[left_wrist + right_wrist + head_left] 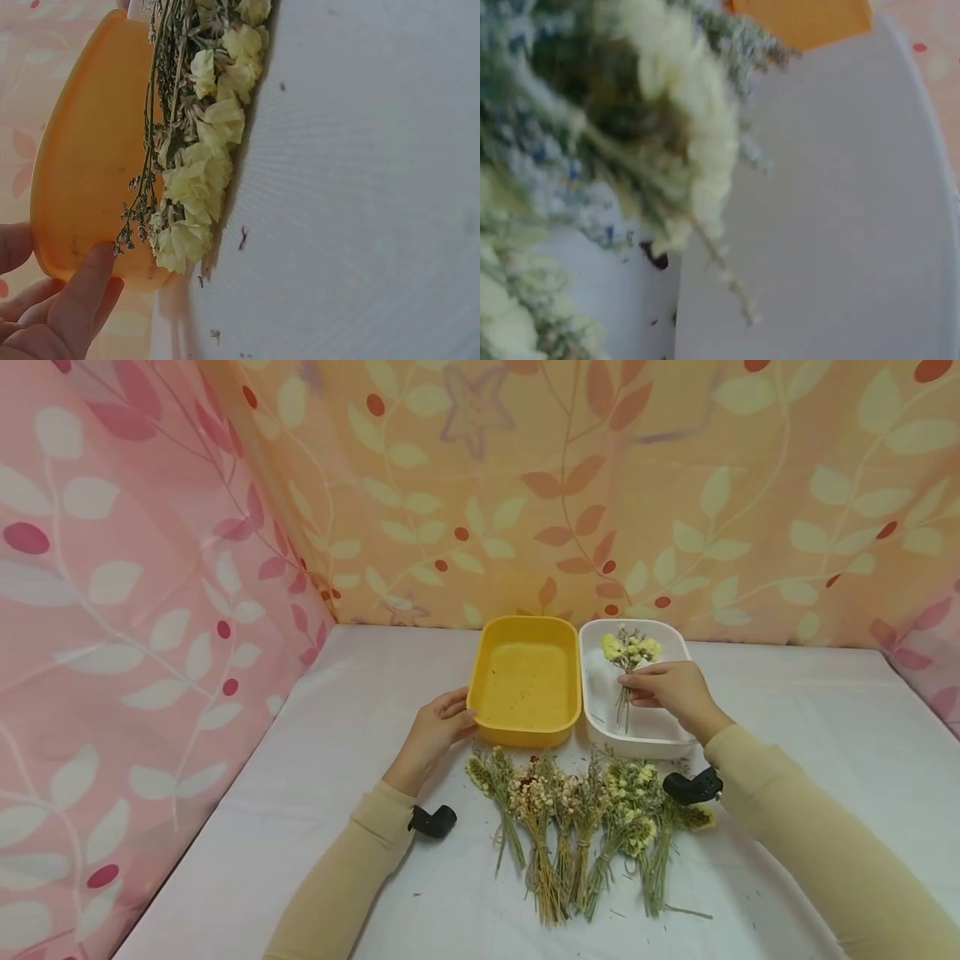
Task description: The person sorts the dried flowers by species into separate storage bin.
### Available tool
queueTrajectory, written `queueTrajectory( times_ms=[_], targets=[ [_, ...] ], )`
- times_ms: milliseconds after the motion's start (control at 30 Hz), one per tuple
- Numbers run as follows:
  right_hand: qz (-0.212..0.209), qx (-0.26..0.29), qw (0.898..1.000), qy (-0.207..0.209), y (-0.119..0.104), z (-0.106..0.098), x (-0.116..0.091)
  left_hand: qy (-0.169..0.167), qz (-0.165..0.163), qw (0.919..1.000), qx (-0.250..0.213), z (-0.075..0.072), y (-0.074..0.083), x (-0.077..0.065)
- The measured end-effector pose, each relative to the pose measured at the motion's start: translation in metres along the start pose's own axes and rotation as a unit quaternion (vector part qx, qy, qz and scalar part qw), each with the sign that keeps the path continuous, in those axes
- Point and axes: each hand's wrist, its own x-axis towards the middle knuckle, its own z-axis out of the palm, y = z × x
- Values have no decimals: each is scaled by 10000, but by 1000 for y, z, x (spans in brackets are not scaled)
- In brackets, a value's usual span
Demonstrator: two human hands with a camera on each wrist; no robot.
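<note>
Over the white tray (678, 748), my right hand (670, 687) pinches the stems of a small bunch of yellow dried flowers (632, 647), heads pointing away from me. My left hand (438, 727) touches the near-left side of the yellow tray (525, 727) with extended fingers; the left wrist view shows its fingers (84, 289) against the tray's outer wall (90, 165). Only small specks lie inside the yellow tray. The right hand and its bunch are out of sight in the right wrist view, where blurred flower heads (697, 112) stand before the white tray (832, 210).
Several bunches of dried flowers (573, 827) lie in a row in front of both trays, stems toward me. Loose bits and a stray stem (688, 912) are scattered on the white tabletop (300, 827). Patterned cloth (480, 510) hangs behind and at the sides.
</note>
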Motion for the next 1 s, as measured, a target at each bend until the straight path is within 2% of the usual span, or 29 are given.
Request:
queueTrajectory(
  times_ms=[200,433,1000],
  targets=[
    [56,36,9999,87,7,-3,5,-44,35,10000,-2,0,0,0],
    [256,50,9997,-18,11,-1,11,-7,12,10000,11,-1,-3,1],
    [179,-144,9994,-240,21,6,17,41,2,10000,84,0,-2,0]
  ],
)
